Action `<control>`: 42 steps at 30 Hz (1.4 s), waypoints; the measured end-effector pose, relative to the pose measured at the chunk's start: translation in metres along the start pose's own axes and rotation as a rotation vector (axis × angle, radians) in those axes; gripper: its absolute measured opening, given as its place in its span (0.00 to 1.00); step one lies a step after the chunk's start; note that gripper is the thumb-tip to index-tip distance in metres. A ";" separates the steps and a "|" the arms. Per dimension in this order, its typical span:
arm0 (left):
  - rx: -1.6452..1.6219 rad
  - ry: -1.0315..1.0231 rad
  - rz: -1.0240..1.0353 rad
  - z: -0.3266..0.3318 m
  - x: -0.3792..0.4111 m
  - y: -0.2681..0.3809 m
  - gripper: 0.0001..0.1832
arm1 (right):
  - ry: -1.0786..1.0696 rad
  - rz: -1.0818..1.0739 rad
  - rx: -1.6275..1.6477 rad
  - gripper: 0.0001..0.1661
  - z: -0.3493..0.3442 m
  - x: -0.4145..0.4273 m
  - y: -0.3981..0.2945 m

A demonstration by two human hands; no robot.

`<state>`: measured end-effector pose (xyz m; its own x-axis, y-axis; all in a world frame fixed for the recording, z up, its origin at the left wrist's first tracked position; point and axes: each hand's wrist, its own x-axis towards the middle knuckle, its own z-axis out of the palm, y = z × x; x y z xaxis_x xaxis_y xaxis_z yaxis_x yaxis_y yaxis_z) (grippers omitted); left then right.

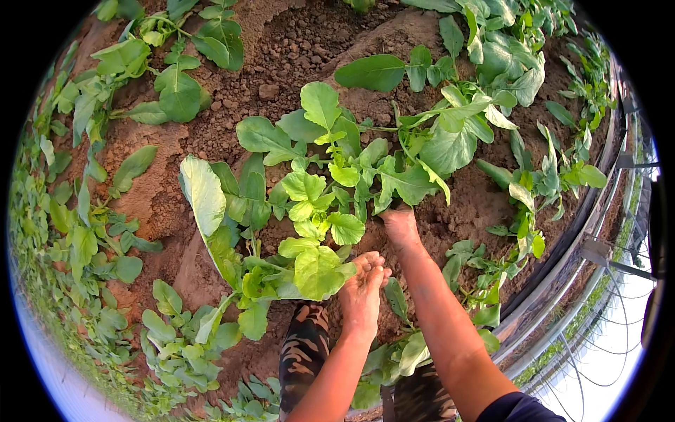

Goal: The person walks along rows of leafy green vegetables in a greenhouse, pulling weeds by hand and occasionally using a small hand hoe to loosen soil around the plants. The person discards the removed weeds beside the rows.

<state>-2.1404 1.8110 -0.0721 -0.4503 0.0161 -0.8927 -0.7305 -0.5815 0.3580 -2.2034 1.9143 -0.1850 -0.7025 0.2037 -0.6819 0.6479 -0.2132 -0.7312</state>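
Note:
A leafy green plant with lobed leaves, resembling a radish or similar brassica, spreads over the brown soil before me. My left hand is beside its lower leaves, palm partly turned up and fingers loosely curled. A broad pale leaf overlaps the edge of that hand, and I see nothing held in it. My right hand reaches down to the soil under the plant's right side. Leaves and shadow hide its fingertips, so whether they grip anything does not show.
Similar plants grow at left, at upper right and near my legs. Crumbly soil runs between the rows. Along the right, a long rail-like edge borders the bed. My camouflage-trousered leg is below.

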 end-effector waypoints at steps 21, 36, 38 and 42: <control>0.033 -0.004 -0.092 0.014 0.005 -0.004 0.10 | 0.346 -0.265 -0.923 0.21 -0.060 0.099 0.071; -0.143 0.087 -0.066 0.007 0.011 0.003 0.10 | 0.156 -0.426 -0.278 0.15 0.023 -0.055 -0.093; -0.210 0.092 -0.139 0.010 0.007 0.000 0.10 | 0.017 -0.559 -0.285 0.08 0.066 -0.031 -0.135; -0.274 0.064 -0.122 0.011 0.011 -0.002 0.13 | -0.267 -0.826 -0.939 0.17 0.181 0.107 -0.152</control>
<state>-2.1496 1.8212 -0.0792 -0.3283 0.0529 -0.9431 -0.6077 -0.7762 0.1681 -2.4302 1.7956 -0.1430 -0.9604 -0.2681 -0.0762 -0.1255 0.6603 -0.7404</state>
